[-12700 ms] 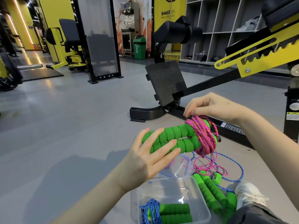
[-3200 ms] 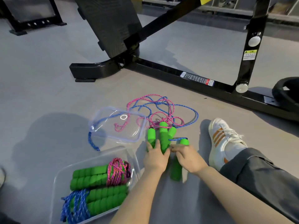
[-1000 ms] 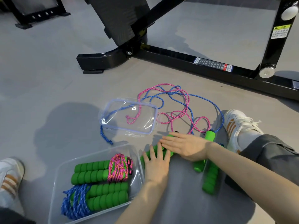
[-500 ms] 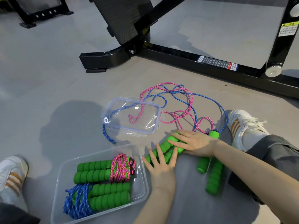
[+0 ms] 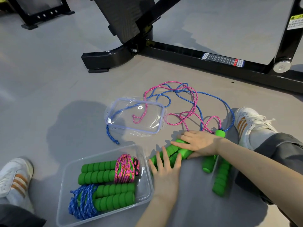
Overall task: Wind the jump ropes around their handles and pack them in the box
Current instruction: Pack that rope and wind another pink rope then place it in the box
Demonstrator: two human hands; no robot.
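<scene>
Now your left hand [image 5: 165,171] lies flat on the near end of a pair of green handles [image 5: 172,152], its fingers straight and spread. Your right hand [image 5: 200,143] covers the far end of the same pair, fingers straight and close together, pointing left. The thumb runs along the near side, and you cannot tell whether it hooks under. The pair lies slanted on the floor [image 5: 49,79], just right of the box [image 5: 145,192] and outside it.

Two other handles [image 5: 221,179] lie on the floor to the right, partly under your right forearm. Beyond your hands the loose pink rope [image 5: 195,102] and blue rope [image 5: 213,96] lie tangled together. An end of each shows through the clear lid [image 5: 157,128], which lies flat above the box.

Inside the box sit two wound sets side by side: the pink bundle [image 5: 125,169] on the far side, the blue bundle [image 5: 82,202] nearer you. A white shoe [image 5: 250,123] rests right of the ropes, and a black machine frame [image 5: 180,51] stands farther off.
</scene>
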